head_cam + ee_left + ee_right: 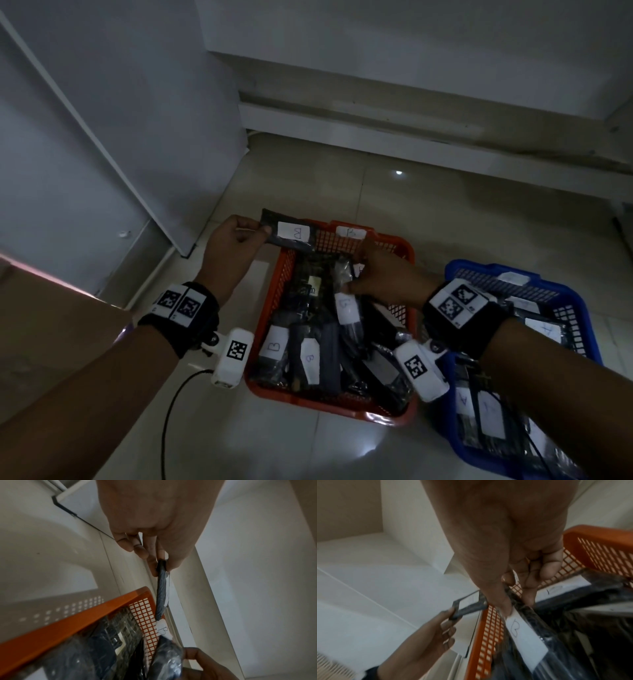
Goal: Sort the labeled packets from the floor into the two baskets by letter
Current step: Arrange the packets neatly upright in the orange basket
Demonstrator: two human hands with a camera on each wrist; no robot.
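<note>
My left hand [236, 240] pinches one end of a flat dark packet [287, 233] with a white B label, held over the far left corner of the orange basket [404, 253]. The left wrist view shows that packet [162, 588] edge-on between thumb and fingers. My right hand [383, 274] reaches into the orange basket and pinches the top of another dark packet [346, 308] with a white B label [523, 632]. Several B-labelled packets fill the orange basket. The blue basket [582, 308] at the right holds packets labelled A.
Both baskets stand on a pale tiled floor [445, 205]. A white cabinet door [102, 154] rises at the left and a white step or ledge [411, 113] runs behind. A cardboard surface [51, 325] lies near left. A black cable [171, 411] trails from my left wrist.
</note>
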